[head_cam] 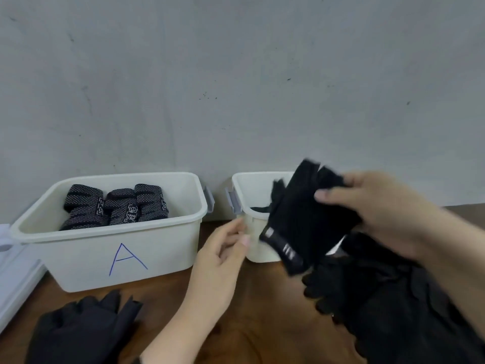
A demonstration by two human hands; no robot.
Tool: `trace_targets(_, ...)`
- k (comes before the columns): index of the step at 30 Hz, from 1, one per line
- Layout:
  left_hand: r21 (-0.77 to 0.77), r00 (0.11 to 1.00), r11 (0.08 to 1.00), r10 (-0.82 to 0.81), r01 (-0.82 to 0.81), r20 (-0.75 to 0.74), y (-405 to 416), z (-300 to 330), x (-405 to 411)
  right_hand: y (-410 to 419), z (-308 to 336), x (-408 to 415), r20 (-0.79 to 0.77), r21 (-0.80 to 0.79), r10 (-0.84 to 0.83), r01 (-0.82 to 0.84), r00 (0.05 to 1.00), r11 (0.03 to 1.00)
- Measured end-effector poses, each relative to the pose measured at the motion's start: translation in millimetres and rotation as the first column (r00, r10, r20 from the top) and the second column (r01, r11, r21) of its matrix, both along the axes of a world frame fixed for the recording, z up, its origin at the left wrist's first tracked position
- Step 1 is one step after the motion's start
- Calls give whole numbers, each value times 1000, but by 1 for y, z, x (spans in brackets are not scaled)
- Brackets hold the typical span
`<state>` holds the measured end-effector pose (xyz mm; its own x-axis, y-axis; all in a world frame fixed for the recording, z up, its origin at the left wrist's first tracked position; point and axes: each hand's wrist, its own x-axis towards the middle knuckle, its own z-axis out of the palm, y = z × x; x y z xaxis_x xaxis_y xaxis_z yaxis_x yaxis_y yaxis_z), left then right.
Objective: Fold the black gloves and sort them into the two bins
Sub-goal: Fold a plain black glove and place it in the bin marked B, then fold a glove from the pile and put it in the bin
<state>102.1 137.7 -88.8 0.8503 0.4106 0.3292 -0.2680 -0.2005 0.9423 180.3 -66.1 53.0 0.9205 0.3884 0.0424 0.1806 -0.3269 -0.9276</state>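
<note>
Gloves being sorted beside two white bins on a wooden counter (262, 324).

A black glove (301, 219) is held up by the right hand (388, 206), whose fingers are closed on its finger end, in front of the right bin (252, 195); pale marks are seen on a tab at its cuff, too blurred to be read. The left hand (223, 250) is kept just beside that bin's near corner, fingers loosely curled and empty. A blue hand-drawn "A" (127, 258) is written on the front of the left bin (168, 243), in which folded dotted gloves (115, 206) with white woven lettering, not legible, are stacked. One pile of black gloves (78, 332) lies at the near left, a bigger heap (388, 306) at the right. Any mark on the right bin is hidden.
</note>
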Motion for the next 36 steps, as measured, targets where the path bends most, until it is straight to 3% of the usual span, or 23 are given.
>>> trace_targets(3,-20,997,999,38,-40,-62,7,-19,12,-3,41,35,55,43,-85,83,995,996)
trace_targets(8,35,977,999,8,0,-212,14,-40,27,9,69,82,1,86,-143,143,990,986)
trace_targets(13,0,972,1000,-25,25,-232,19,-48,42,47,38,119,-19,-78,-165,163,986,984)
trace_targets(19,-26,979,999,-46,41,-196,22,-48,43,94,-7,146,-245,77,-161,185,956,980)
trace_targets(21,-15,978,998,-60,59,-199,23,-49,44,97,-27,157,-184,-145,-184,159,965,977)
trace_targets(23,16,975,996,-77,82,-209,24,-51,45,93,-42,165,-66,-406,-164,123,984,906)
trace_targets(27,62,967,991,-102,120,-235,26,-56,47,88,-40,165,148,-632,-59,141,987,762)
trace_targets(31,98,968,989,-86,112,-236,28,-52,43,79,-29,147,403,-494,-79,289,912,820)
trace_targets(36,255,979,964,126,-81,-163,27,-46,33,62,-38,84,591,-52,-213,300,778,952)
